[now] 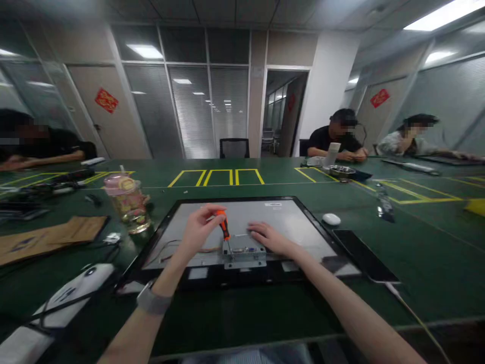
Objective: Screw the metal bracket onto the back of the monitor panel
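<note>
A large flat display panel [291, 217] with a black frame and grey back lies on the green table in front of me. A metal bracket with a circuit board [245, 259] sits near the panel's front edge. My left hand [200, 226] is closed around the top of an orange and black screwdriver [224, 225], held nearly upright. The screwdriver's tip points down at the left side of the bracket. Fingers stretched out, my right hand [269, 236] rests flat on the panel just behind the bracket's right side. Thin cables [170, 247] run from the bracket to the left.
On the left stand a drink cup [127, 202] and a white power strip [76, 288], near brown cardboard [53, 235]. A phone [364, 255] with a cable and a white mouse [331, 219] lie right of the panel. Several people sit across the table; a metal bowl [342, 172] is at the right.
</note>
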Motion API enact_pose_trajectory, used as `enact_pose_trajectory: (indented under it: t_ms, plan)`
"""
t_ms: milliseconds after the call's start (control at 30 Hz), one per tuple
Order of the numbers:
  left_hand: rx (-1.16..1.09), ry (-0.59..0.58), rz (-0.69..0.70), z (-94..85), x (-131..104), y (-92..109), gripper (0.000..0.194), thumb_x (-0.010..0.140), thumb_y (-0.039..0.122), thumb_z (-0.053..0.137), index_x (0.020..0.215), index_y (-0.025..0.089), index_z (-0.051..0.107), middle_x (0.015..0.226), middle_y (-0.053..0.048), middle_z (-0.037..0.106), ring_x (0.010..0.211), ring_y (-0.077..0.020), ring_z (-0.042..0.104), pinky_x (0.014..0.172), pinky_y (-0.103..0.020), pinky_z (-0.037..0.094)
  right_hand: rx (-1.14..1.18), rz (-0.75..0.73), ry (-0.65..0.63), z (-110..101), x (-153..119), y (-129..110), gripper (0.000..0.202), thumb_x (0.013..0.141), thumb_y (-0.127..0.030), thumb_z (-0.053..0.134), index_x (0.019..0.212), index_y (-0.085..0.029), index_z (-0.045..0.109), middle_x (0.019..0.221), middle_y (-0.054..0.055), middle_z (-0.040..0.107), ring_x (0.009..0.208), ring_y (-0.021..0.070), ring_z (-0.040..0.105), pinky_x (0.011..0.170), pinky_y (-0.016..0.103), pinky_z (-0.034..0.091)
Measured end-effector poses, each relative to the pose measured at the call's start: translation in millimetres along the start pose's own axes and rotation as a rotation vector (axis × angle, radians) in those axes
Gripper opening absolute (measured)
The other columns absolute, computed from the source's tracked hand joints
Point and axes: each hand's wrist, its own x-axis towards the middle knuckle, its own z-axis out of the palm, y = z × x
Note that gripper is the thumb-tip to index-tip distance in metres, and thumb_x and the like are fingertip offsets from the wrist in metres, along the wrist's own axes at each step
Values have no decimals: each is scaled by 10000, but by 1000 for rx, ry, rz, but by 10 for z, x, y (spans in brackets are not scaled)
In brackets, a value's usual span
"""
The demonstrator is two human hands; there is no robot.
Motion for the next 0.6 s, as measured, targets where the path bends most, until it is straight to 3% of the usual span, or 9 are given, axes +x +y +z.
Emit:
enact_pose_trajectory:
  t_ms: [100, 267, 467, 600]
  plan:
    - [-7, 16, -18, 25, -16, 52, 212, 753, 325, 662, 868, 148, 672, 822, -48, 690, 787, -159, 654, 755, -288, 529, 5, -13, -1, 4, -16, 28, 435, 968, -425, 326, 1209, -173, 586, 1314, 124, 544, 1256, 245, 447, 1080, 480, 278]
    - [-136, -92, -54, 20, -28, 74, 286, 829, 355, 579, 997, 136, 655, 964, -108, 702, 865, -200, 674, 815, -364, 537, 5, 12, -7, 11, -18, 57, 439, 968, -443, 328, 1215, -185, 583, 1338, 113, 523, 1272, 248, 428, 1094, 489, 249]
    - [28, -28, 54, -20, 7, 33, 204, 769, 296, 662, 926, 174, 705, 896, -51, 640, 780, -141, 634, 710, -263, 532, 2, 33, -21, -6, -16, 35, 469, 967, -470, 318, 1232, -182, 576, 1351, 110, 508, 1272, 245, 424, 1087, 462, 279]
    - [-55, -164, 5, -44, 3, 39, 287, 858, 309, 549, 1082, 168, 660, 1019, -96, 643, 971, -194, 625, 855, -336, 519, 7, 47, -26, -26, -25, 8, 471, 967, -475, 319, 1244, -187, 569, 1357, 105, 504, 1271, 251, 426, 1086, 467, 278]
